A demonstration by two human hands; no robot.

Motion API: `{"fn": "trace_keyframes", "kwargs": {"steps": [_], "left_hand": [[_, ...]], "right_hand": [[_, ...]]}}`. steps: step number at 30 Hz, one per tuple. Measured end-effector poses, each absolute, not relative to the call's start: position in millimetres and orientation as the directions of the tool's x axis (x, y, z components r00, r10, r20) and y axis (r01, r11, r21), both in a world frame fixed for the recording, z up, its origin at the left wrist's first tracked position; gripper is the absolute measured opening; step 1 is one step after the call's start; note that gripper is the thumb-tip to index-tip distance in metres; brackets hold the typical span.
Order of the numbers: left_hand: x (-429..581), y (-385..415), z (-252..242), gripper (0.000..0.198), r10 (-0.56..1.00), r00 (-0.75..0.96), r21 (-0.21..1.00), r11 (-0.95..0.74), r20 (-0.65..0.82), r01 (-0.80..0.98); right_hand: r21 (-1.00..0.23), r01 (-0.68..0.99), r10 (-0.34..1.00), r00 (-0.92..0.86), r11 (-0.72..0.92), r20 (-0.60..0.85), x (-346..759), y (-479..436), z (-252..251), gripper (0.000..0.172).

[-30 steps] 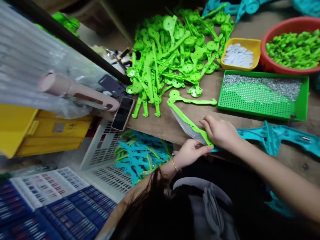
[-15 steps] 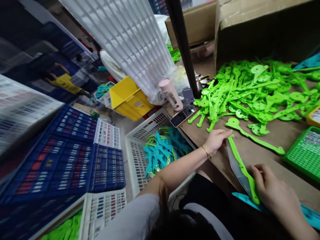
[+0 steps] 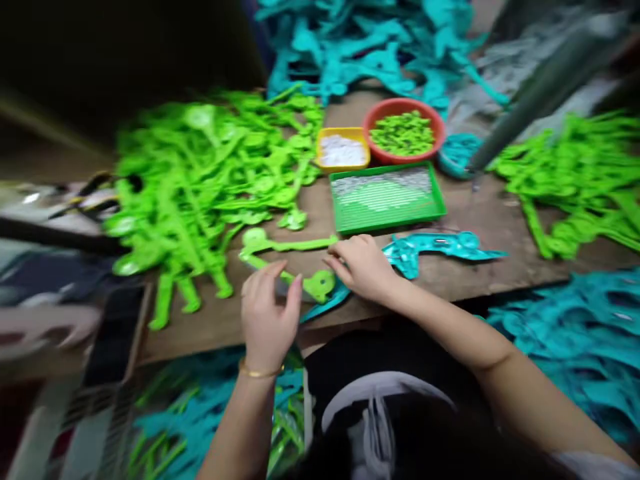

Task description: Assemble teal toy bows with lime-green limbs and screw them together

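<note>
The left hand (image 3: pixel 266 313) reaches forward, thumb (image 3: pixel 293 297) apart from the fingers (image 3: pixel 265 277). The right hand (image 3: pixel 364 268) curls, its bare forearm (image 3: pixel 450 323) slanting inward.

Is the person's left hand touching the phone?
Apart: the head view shows bench between the left hand and the phone.

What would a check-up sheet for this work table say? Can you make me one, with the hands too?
Surface: brown tabletop.
Job's things: lower green piece; turquoise piece.
Clutter: green pile, phone, green tray, red bowl.
Hands: left hand at the lower green piece, right hand beside the turquoise piece; grips unclear.
Cables: nothing seen; picture blurred.
Surroundings: turquoise heap behind, more turquoise parts lower right.
</note>
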State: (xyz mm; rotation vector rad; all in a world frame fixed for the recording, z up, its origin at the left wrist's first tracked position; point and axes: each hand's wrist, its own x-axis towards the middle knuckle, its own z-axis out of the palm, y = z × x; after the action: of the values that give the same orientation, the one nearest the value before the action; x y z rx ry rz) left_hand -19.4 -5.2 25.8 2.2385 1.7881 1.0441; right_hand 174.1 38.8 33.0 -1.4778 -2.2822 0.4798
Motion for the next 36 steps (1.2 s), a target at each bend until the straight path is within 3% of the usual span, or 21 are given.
{"fn": "trace_keyframes", "kwargs": {"steps": [2,4,7,9,12,18,25,28,31,33,36], "left_hand": [[1.9,-4.8,23.9,0.026,0.863,0.272,0.419,-0.454,0.425,0.786],[26.9,-6.5,20.5,0.026,0.828,0.411,0.384,-0.546,0.382,0.744],[64.2,-5.4,11.9,0.035,0.792,0.524,0.299,-0.606,0.314,0.737],[83.9,-1.5,5.2,0.044,0.792,0.546,0.238,-0.606,0.274,0.759],[99.1,3.7,-3.0,0.051,0.815,0.538,0.171,-0.573,0.215,0.801],[76.5,-5.9,-9.2,0.036,0.780,0.578,0.185,-0.621,0.241,0.762],[50.9,-17.2,-12.1,0.036,0.721,0.642,0.224,-0.692,0.262,0.686],[52.6,-20.3,-8.1,0.035,0.743,0.630,0.246,-0.669,0.227,0.701],[52.9,-20.1,2.7,0.034,0.775,0.606,0.323,-0.629,0.180,0.707],[51.3,-12.8,10.8,0.036,0.833,0.520,0.359,-0.551,0.188,0.753],[45.6,12.2,16.7,0.041,0.935,0.302,0.251,-0.342,0.187,0.905]], "right_hand": [[-0.514,0.810,0.955,-0.187,0.283,0.232,229.9,27.6,42.7,0.029],[-0.534,0.843,0.954,0.096,0.073,0.282,294.1,13.6,51.8,0.028],[-0.466,0.833,0.896,0.413,-0.299,0.165,380.5,7.4,53.7,0.023],[-0.343,0.844,0.904,0.425,-0.412,-0.043,415.5,14.0,45.9,0.022],[-0.300,0.870,0.916,0.335,-0.391,-0.223,429.8,27.0,31.0,0.020],[-0.340,0.881,0.926,0.231,-0.329,-0.300,425.7,25.6,35.9,0.023],[-0.346,0.854,0.880,0.234,-0.389,-0.414,446.4,-26.6,49.9,0.024],[-0.247,0.886,0.855,0.254,-0.393,-0.452,436.7,-41.4,44.1,0.027],[-0.115,0.904,0.843,0.329,-0.411,-0.426,426.5,-43.9,44.9,0.018],[-0.208,0.843,0.831,0.390,-0.495,-0.398,426.1,-41.7,52.1,0.017],[-0.588,0.605,0.834,0.488,-0.537,-0.258,436.6,-38.8,66.2,0.019]]}}
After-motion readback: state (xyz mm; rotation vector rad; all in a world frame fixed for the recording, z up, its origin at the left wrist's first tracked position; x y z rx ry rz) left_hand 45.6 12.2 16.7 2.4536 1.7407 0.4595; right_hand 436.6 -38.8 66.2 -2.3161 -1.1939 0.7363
